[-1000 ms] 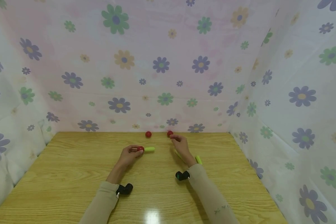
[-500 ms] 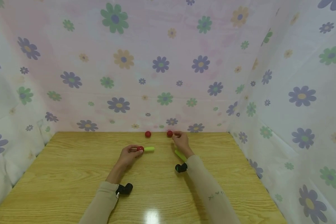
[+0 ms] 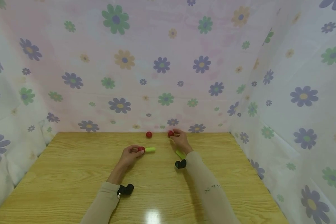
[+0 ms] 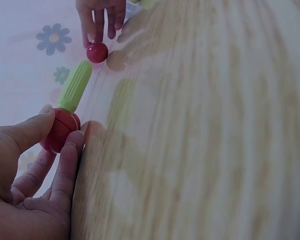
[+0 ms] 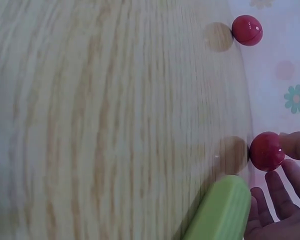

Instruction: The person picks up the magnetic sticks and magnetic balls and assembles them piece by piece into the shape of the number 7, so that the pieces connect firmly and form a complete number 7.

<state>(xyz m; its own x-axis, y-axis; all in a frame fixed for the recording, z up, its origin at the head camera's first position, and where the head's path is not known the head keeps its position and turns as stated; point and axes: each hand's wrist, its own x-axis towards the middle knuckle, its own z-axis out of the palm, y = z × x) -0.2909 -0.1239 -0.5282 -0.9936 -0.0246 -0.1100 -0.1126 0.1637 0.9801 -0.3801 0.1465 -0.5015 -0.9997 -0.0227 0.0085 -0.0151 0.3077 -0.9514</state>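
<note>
My left hand (image 3: 129, 156) pinches a red ball (image 3: 141, 149) between thumb and fingers; a green handle (image 3: 150, 149) extends from the ball to the right. In the left wrist view that ball (image 4: 61, 131) shows a seam, with the ribbed green handle (image 4: 75, 86) joined to it. At the table's back edge my right hand (image 3: 181, 140) has its thumb and fingers around another red ball (image 3: 170, 133), which rests on the table. The right wrist view shows the fingers touching this ball (image 5: 267, 151).
A further red ball (image 3: 149, 134) sits at the back edge, left of the right hand. Beneath the right wrist lies a green handle (image 3: 180, 154), partly hidden. Flowered cloth (image 3: 145, 93) stands behind the wooden table (image 3: 154, 186) and along both sides.
My right hand has moved forward and closed its fingers around the back ball, which has stayed in place. The second loose green handle is now covered by the right arm. My left hand holds still.
</note>
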